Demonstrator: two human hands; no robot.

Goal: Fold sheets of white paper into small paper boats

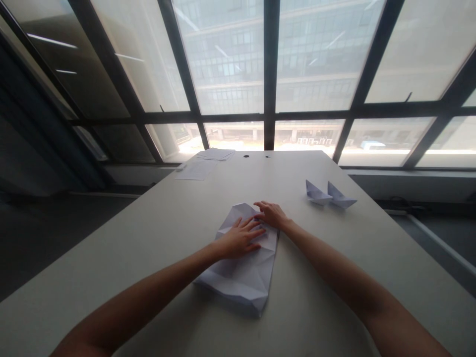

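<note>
A creased sheet of white paper (238, 275) lies on the white table in front of me, with fold lines across it and its near edge lifted slightly. My left hand (243, 238) rests flat on the middle of the paper, fingers spread. My right hand (271, 215) is at the paper's upper right edge, its fingers bent over the border and pointing left. Whether its fingertips pinch the paper there cannot be made out. Off to the right stand two folded paper boats, a nearer-left boat (317, 193) and a right boat (340, 197), close together.
Several loose white sheets (195, 170) lie at the table's far left corner. Two small holes, one of them a dark round hole (246, 156), are near the far edge of the table (148, 238). Large framed windows stand beyond it, and a dark curtain (40, 109) hangs at left.
</note>
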